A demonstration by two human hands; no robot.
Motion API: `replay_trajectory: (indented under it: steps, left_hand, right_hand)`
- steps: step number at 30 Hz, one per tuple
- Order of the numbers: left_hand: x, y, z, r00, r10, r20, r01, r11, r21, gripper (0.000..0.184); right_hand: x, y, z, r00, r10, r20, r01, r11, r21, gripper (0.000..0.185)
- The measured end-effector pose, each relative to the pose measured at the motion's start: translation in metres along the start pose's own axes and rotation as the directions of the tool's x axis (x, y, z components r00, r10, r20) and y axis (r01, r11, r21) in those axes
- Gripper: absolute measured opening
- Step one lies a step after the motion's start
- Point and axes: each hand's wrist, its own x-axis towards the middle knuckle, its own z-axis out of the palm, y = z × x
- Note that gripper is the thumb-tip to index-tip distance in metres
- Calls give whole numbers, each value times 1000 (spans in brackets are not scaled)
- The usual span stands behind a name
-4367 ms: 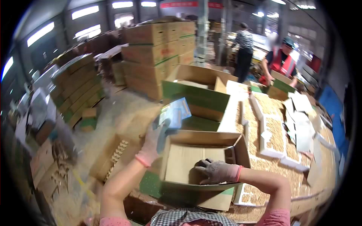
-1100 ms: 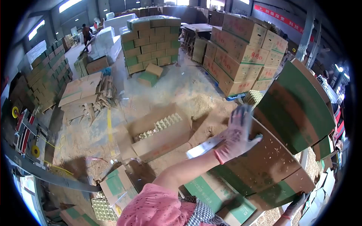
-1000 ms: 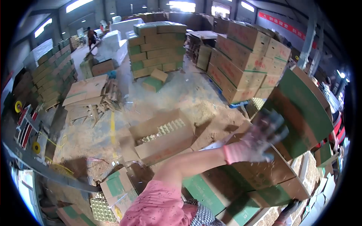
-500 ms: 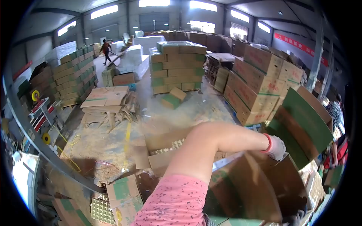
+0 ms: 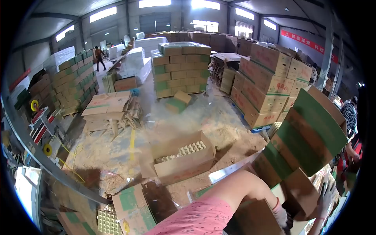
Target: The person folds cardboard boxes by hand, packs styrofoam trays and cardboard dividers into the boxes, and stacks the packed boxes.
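Observation:
My left arm, in a pink speckled sleeve, reaches across the lower middle to the right. My gloved left hand (image 5: 282, 219) is low at an open cardboard box (image 5: 254, 217), its fingers curled at the box's edge and partly hidden. Farther right my gloved right hand (image 5: 326, 196) points upward with fingers stretched out, beside a brown box flap (image 5: 301, 192). Above both hands stands a large green-and-brown cardboard sheet (image 5: 301, 133), tilted to the right.
An open carton (image 5: 184, 166) holding egg trays stands ahead on the dusty floor. Flattened cardboard (image 5: 107, 103) is piled at left, near a metal post (image 5: 51, 160). Stacked cartons (image 5: 182, 70) stand behind; more boxes (image 5: 266, 86) are at right. Another person (image 5: 348, 113) is at far right.
My left hand has moved down from the upper box edge, and the arm has dropped, uncovering the carton of egg trays. My right hand has come up into view. The distant walker has moved left.

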Motion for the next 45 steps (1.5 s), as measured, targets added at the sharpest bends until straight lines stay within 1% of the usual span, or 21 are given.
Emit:
replay_trajectory:
  steps: [3,7,9,12,13,15,17,18,20,21,22,24,26,31,32,35,37,39,40,42,45]
  left_hand:
    - [27,13,15,972,34,231,-62,991,115,54]
    - [114,15,44,687,-49,725,-247,922,297,61]
    - [94,55,14,716,171,677,-564,713,416,82]
    - [31,95,-38,880,227,418,-475,402,783,104]
    - [27,88,-47,829,423,364,-526,372,765,98]
    - [25,94,-79,801,423,424,-552,249,795,94]
    - [23,103,-111,779,424,461,-605,317,731,92]
    - [18,112,-120,753,392,529,-640,247,728,82]
    - [11,94,-139,658,510,555,-707,164,688,73]
    - [-4,64,-127,753,597,278,-642,571,512,65]
    - [-24,29,-115,901,424,95,-434,871,231,57]
    - [-52,-12,-92,990,-124,-68,75,866,-494,40]
    - [-55,-20,-97,996,-80,27,83,983,-163,34]
    - [-29,14,-103,897,405,-178,-169,687,707,42]
    - [-36,58,-77,941,230,-246,-174,957,231,46]
    - [-39,60,-102,998,-26,-65,40,973,226,48]
    - [-43,83,-96,990,135,-50,-114,947,302,48]
    - [-55,129,-74,993,-13,-114,34,982,186,53]
    - [-52,121,-79,994,10,-107,13,976,216,52]
    - [-46,95,-87,987,90,-129,-41,938,344,51]
    - [-28,63,-110,988,26,-151,19,958,287,50]
  right_hand:
    - [-41,-37,-57,927,164,338,-332,779,532,52]
    - [-88,-78,-87,978,205,32,-154,609,778,49]
    - [-107,-74,-77,934,349,79,-162,214,963,48]
    - [-175,-75,-36,744,554,373,144,-678,721,46]
    - [-228,-78,-2,696,662,278,-102,-292,951,47]
    - [-259,-148,-70,519,-11,854,-285,-945,160,44]
    - [-250,-171,-146,358,-590,724,-262,-807,-528,43]
    - [-256,-180,-124,723,-379,578,-107,-888,-448,32]
    - [-203,-128,-150,769,122,627,-154,-917,368,31]
    - [-176,-96,-169,817,438,374,-246,-322,914,31]
    - [-148,-75,-190,797,550,250,-224,-116,968,32]
    - [-89,-68,-226,738,410,535,-261,-559,787,25]
    - [-49,-104,-247,941,214,262,-334,469,818,29]
    - [-60,-283,-193,975,-147,-169,217,434,875,18]
    - [-63,-290,-203,954,-203,-219,281,357,891,19]
    - [-106,-169,-223,982,143,-125,103,156,982,35]
    - [-219,-123,-168,547,837,20,-321,188,928,49]
    - [-325,-121,-109,-148,970,194,-516,-243,821,55]
    - [-366,-155,-65,-404,883,238,-207,-341,917,58]
    - [-407,-203,-23,-353,644,679,-112,-750,652,66]
    - [-346,-203,-51,-369,663,652,13,-698,716,74]
